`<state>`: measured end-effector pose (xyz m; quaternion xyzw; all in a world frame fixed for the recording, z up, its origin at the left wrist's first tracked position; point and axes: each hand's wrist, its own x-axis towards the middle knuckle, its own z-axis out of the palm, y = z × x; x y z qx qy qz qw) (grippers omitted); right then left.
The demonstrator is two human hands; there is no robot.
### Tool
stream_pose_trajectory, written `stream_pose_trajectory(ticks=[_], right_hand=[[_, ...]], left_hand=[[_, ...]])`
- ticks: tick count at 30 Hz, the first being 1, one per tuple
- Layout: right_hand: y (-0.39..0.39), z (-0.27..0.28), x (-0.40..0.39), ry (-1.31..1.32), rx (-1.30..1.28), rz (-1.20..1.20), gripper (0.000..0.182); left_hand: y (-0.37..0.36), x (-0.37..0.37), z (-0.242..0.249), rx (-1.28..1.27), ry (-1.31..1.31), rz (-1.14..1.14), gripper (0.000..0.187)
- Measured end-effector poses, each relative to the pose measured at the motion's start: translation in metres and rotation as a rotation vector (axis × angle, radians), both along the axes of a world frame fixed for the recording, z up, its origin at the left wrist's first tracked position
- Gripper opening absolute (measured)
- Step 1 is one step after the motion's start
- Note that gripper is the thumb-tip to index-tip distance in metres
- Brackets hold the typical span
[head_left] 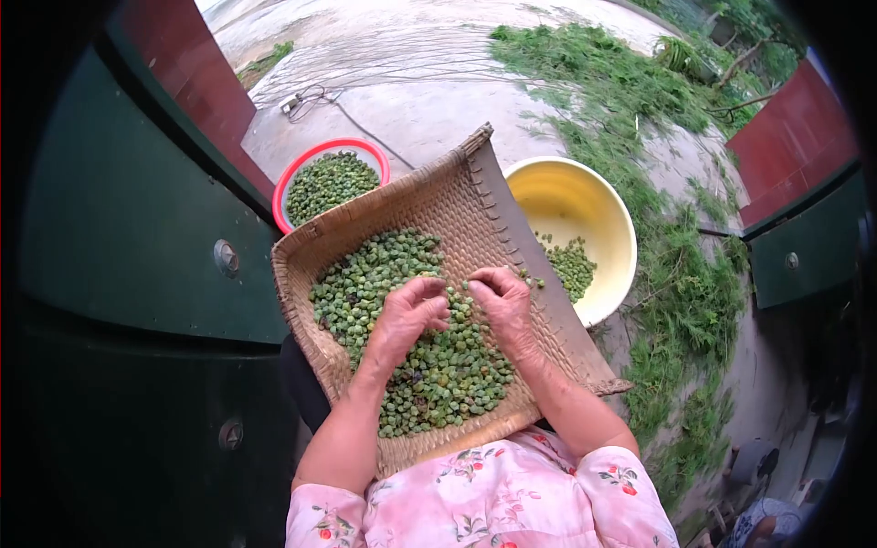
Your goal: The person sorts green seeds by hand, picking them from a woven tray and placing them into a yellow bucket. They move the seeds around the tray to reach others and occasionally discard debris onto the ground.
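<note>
A woven winnowing basket (464,210), tilted across my lap, holds a heap of small round green fruits (379,265). Over that heap, my left hand (413,318) is closed in a pinch, with a small green fruit showing at its thumb and fingertips. Close beside it, my right hand (502,303) pinches thumb against forefinger, and a bit of green shows at the tips. A few loose fruits lie on the basket's flat right side, just past my right hand.
Beyond the basket's right edge stands a yellow basin (614,219) with some green fruits inside. A red-rimmed basin (281,203) full of fruits sits behind its left corner. Cut greenery (685,320) covers ground at right. Dark green doors (137,210) flank me; a cable (370,135) lies ahead.
</note>
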<state>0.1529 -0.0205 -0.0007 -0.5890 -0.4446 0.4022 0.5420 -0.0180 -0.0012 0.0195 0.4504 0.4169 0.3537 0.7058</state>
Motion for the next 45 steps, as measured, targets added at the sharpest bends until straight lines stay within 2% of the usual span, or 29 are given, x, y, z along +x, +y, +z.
stream_pose_trajectory(ticks=[2, 4, 9, 12, 16, 19, 22, 25, 28, 31, 33, 36, 40, 45], right_hand=[[-0.009, 0.001, -0.012, 0.214, -0.022, 0.06, 0.01], [-0.015, 0.008, -0.025, 0.539, -0.059, 0.071, 0.008], [-0.02, 0.0, -0.031, 0.796, -0.081, 0.001, 0.01], [-0.024, -0.003, -0.034, 0.812, -0.099, -0.083, 0.01], [-0.029, -0.003, -0.033, 0.693, -0.113, -0.035, 0.011], [-0.029, -0.003, -0.026, 0.653, -0.167, -0.041, 0.011], [-0.034, 0.004, 0.0, 0.601, -0.149, -0.066, 0.011], [-0.044, 0.014, 0.048, 0.486, -0.058, -0.183, 0.01], [-0.071, 0.023, 0.111, 0.225, -0.048, -0.396, 0.011], [-0.107, 0.007, 0.179, -0.001, -0.022, -0.595, 0.015], [-0.142, -0.035, 0.239, -0.547, -0.118, -0.581, 0.016], [-0.165, -0.049, 0.258, -1.063, -0.201, -0.424, 0.016], [-0.122, 0.004, 0.191, -0.661, -0.14, -0.326, 0.011], [-0.06, -0.001, 0.142, -0.599, 0.005, -0.031, 0.011]], left_hand=[[-0.005, 0.005, -0.006, 0.074, 0.044, -0.016, 0.033], [-0.007, 0.006, -0.005, 0.06, 0.052, -0.001, 0.031], [-0.015, 0.015, 0.006, 0.185, 0.216, 0.076, 0.025], [-0.02, 0.018, -0.007, 0.598, 0.515, 0.043, 0.026], [-0.015, 0.015, -0.013, 1.035, 0.681, 0.07, 0.021], [-0.02, 0.019, -0.011, 0.823, 0.608, 0.023, 0.02], [-0.026, 0.03, -0.001, 0.272, 0.338, 0.07, 0.019], [-0.027, 0.035, -0.001, 0.204, 0.275, 0.064, 0.021], [-0.025, 0.04, -0.004, 0.159, 0.24, 0.056, 0.023], [-0.024, 0.046, -0.003, 0.048, 0.119, 0.044, 0.038], [-0.023, 0.05, 0.002, -0.037, -0.005, 0.016, 0.053], [-0.022, 0.051, -0.007, -0.023, -0.065, 0.018, 0.055], [-0.019, 0.047, -0.015, -0.085, -0.064, 0.015, 0.051], [-0.017, 0.041, -0.01, -0.048, -0.096, 0.072, 0.038]])
